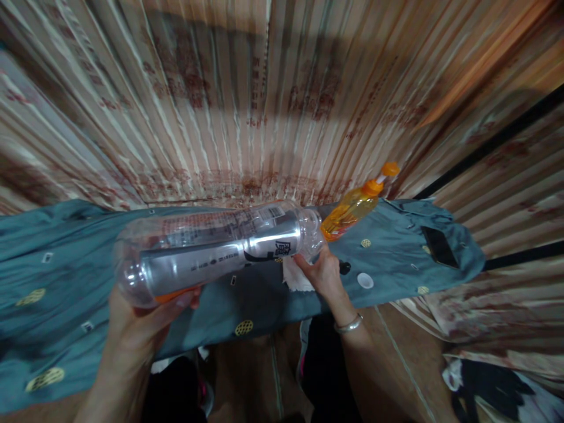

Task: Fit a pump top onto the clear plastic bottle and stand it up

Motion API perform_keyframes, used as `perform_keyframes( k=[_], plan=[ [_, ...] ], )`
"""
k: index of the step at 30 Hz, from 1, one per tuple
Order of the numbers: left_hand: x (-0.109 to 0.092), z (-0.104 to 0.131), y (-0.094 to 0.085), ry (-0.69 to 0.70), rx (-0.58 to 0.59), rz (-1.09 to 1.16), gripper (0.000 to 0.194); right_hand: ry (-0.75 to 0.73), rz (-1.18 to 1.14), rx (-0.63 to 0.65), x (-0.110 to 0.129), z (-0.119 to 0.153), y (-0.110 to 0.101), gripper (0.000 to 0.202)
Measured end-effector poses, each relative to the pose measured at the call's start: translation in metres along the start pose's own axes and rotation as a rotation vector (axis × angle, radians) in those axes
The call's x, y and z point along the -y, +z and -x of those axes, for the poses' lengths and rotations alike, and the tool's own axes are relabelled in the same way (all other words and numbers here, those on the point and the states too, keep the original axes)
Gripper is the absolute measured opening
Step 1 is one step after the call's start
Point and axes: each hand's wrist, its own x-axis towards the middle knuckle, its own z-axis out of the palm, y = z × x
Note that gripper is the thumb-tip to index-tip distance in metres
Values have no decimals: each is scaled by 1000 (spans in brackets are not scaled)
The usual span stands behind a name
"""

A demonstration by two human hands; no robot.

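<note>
A large clear plastic bottle [211, 249] with a silver label lies tilted across the middle of the view, held above a teal cloth-covered board. My left hand [145, 323] is closed around its base end, with part of the hand hidden behind the bottle. At the neck end, my right hand [324, 273] grips the bottle; some fingers are out of sight behind it. A crumpled white tissue [296, 277] lies below the neck. Just beyond my right hand stands a clear bottle with an orange pump [355, 208] and orange liquid in it.
To the right on the teal cloth [388, 258] are a white round cap [365, 280], a small black object [345, 268] and a dark phone-like slab [439, 247]. A pleated patterned curtain [229, 106] hangs behind. Dark and white fabric [493, 382] lies at lower right.
</note>
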Motion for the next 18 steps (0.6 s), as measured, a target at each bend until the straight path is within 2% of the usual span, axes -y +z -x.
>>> perform_keyframes(
  k=[5,12,18],
  plan=[
    [0,-3,-1,12,34,-6,68,1,-2,8,0,0,0,55],
    [-2,1,3,-20,-42,23,74,5,-5,10,1,0,0,57],
    [-2,0,1,0,16,14,74,3,0,3,0,0,0,56]
  ],
)
